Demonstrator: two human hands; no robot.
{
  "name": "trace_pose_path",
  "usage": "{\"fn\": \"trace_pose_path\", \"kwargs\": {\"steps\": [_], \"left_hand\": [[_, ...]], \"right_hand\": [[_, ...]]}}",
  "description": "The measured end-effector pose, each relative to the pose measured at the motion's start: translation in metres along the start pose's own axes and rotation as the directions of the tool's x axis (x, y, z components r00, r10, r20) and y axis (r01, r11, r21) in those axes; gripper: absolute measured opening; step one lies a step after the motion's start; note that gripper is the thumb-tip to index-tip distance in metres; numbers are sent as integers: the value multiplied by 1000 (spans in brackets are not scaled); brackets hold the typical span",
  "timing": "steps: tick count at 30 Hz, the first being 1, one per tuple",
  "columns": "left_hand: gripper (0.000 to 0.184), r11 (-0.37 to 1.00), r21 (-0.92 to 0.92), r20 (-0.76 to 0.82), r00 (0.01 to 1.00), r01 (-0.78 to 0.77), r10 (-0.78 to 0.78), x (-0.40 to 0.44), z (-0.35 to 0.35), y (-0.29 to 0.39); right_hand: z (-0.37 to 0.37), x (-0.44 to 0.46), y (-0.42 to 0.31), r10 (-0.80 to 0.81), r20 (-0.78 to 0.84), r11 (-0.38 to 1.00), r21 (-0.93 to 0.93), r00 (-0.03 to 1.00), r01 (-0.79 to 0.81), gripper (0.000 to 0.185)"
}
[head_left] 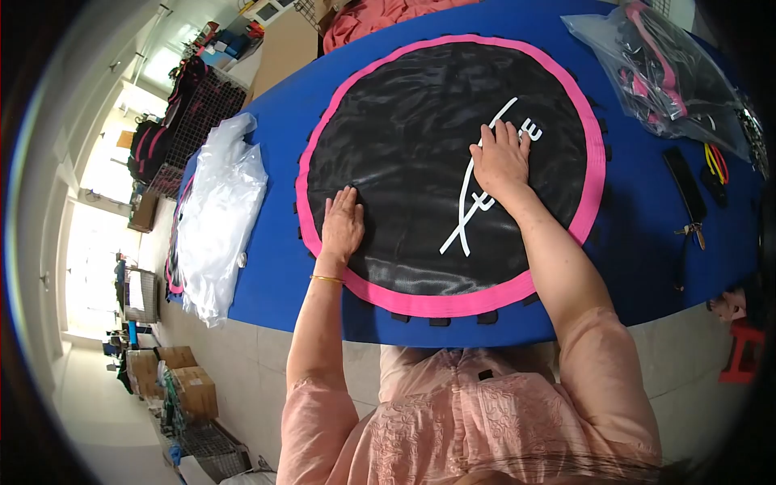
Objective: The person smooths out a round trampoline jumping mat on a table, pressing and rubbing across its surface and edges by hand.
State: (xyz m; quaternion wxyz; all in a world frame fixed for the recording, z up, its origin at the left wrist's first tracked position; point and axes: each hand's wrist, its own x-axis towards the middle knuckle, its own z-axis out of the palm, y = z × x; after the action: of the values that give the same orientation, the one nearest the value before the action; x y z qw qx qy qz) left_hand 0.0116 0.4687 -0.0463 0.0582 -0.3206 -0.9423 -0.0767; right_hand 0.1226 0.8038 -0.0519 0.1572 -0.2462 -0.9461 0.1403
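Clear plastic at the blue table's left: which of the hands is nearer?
Left. The left hand rests on the black disc, right of the clear plastic; the right hand lies farther across it, by the white marking.

Wht lettering on blk mat, partly hidden; no full wd legible.

Room: I judge this a workshop.
Table: broad, blue, plastic bags on top.
Left side: cardboard boxes, wire baskets.
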Motion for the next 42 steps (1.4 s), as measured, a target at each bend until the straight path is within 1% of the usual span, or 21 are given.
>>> {"fn": "trace_pose_path", "kwargs": {"steps": [1, 2, 5, 7, 11, 12, 13, 17, 19, 21, 22, 23, 25, 26, 29, 32, 34, 36, 38, 41, 42], "left_hand": [[48, 1000, -12, -14, 1000, -15, 15, 0, 2, 5], [47, 996, -42, -40, 996, -75, 74, -1, 5, 11], [46, 973, -129, -69, 981, -189, 182, -10, 2, 59], [46, 948, -142, -96, 957, -285, 273, -17, 6, 80], [46, 948, -129, -78, 956, -290, 281, -24, 2, 83], [45, 950, -82, -73, 952, -302, 297, -25, 3, 71], [45, 960, -130, -107, 966, -249, 237, -28, -5, 66], [46, 1000, 7, -35, 999, -24, 24, -26, -9, -3], [49, 993, 65, 1, 995, 98, -98, -25, -12, -32], [51, 974, 134, 57, 980, 180, -189, -24, -21, -51], [51, 973, 108, 78, 974, 204, -213, -24, -23, -57], [51, 973, 108, 82, 973, 206, -215, -28, -20, -58], [50, 985, 104, 70, 987, 140, -148, -35, -22, -52], [50, 994, 82, 54, 995, 76, -81, -43, -20, -45], [46, 999, 24, 8, 999, -33, 33, -66, -26, 7], [45, 982, -37, -53, 981, -187, 185, -92, -28, 53], [46, 983, -41, -44, 983, -181, 180, -103, -34, 72], [46, 985, -39, -40, 985, -168, 166, -108, -33, 73], [47, 991, 111, -19, 997, -78, 80, -107, -32, 56], [49, 981, 181, -31, 998, 65, -60, -104, -30, 22], [49, 985, 159, -46, 997, 65, -59, -101, -33, 14]], "right_hand": [[-1, 0, -1, -2, 6, 1000, 0, 1000, 2, 56], [-2, 0, -2, -7, 4, 1000, 1, 1000, 7, 56], [-2, 0, -1, 3, 27, 1000, -6, 1000, -3, 56], [0, 0, -1, -2, 5, 1000, 0, 1000, 2, 57], [-2, 0, -1, -3, 24, 1000, -1, 1000, 3, 57], [-3, 0, 0, -9, 23, 1000, 0, 1000, 9, 57], [-3, -1, 0, -14, 23, 1000, 1, 1000, 14, 58], [-4, 0, -1, -7, 17, 1000, -2, 1000, 7, 57], [-1, 0, -2, -8, 11, 1000, -10, 1000, 8, 57], [0, 1, -2, -12, 14, 1000, -17, 1000, 12, 58], [0, 1, -2, -15, 15, 1000, -27, 1000, 15, 58], [1, 0, -1, -15, 20, 1000, -27, 1000, 16, 58], [2, 0, 0, -28, -16, 999, -25, 999, 27, 58], [3, 0, 0, -26, -14, 999, -22, 1000, 25, 58], [1, -1, -1, -24, -16, 999, -40, 1000, 23, 58], [1, 0, -2, -19, -13, 998, -57, 1000, 18, 57], [2, 0, -1, -30, -9, 998, -56, 999, 30, 57], [2, 0, 0, -26, -15, 998, -58, 1000, 25, 57], [4, 0, 2, -35, -22, 998, -60, 999, 34, 57], [8, 1, 3, -43, -37, 998, -57, 998, 41, 57], [8, 0, 3, -42, -43, 998, -56, 998, 40, 57]]}}
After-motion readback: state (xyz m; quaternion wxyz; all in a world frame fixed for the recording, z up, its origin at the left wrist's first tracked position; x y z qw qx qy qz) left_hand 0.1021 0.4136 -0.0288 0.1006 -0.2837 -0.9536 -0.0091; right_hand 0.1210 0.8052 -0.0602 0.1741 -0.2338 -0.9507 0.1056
